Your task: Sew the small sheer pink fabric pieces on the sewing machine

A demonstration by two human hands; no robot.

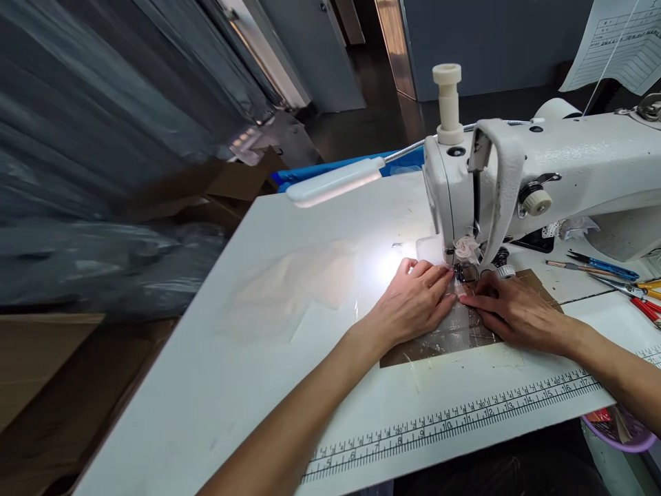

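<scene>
Clear film (pixel 454 329) lies flat under my fingertips, over a brown panel (pixel 407 355). My left hand (pixel 413 300) and right hand (pixel 516 313) press it with fingers stretched out, clasping nothing, their tips nearly meeting. Just beyond the fingertips sits the presser foot (pixel 463 270) of the sewing machine (pixel 568 158).

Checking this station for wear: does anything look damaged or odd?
A brown patch in front of the machine, under the left hand and right hand, breaks the white table; wrinkled shiny tape seems to cover it. A cloth strip is looped over the machine's head.
</scene>
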